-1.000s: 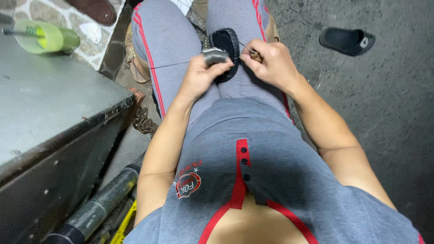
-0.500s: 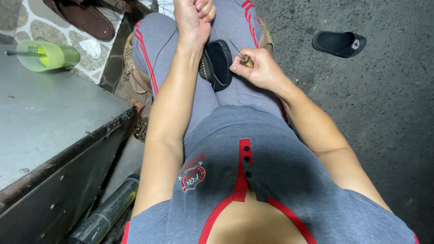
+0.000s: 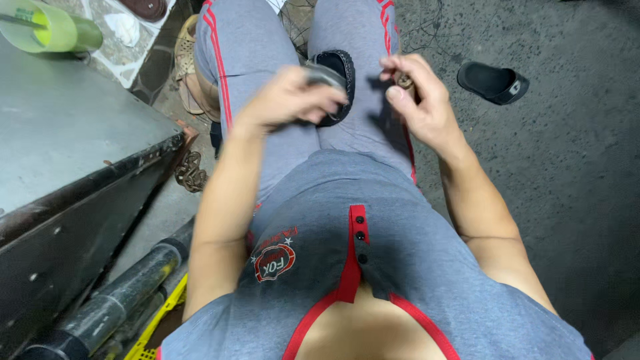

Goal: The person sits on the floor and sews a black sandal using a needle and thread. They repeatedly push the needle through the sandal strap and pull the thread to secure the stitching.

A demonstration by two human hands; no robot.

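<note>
Now left hand (image 3: 290, 100) closed round a blurred grey object (image 3: 325, 73) beside black shoe (image 3: 338, 83), right hand (image 3: 420, 100) pinching small brown piece (image 3: 404, 81)

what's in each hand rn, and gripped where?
Left hand: blurred grey metal piece, fingers closed over its near end. Right hand: small brown object pinched at the fingertips; its kind can't be told. Black shoe rests between the knees.

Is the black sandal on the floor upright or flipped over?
Upright: the black sandal lies flat on the concrete floor with its strap facing up.
</note>
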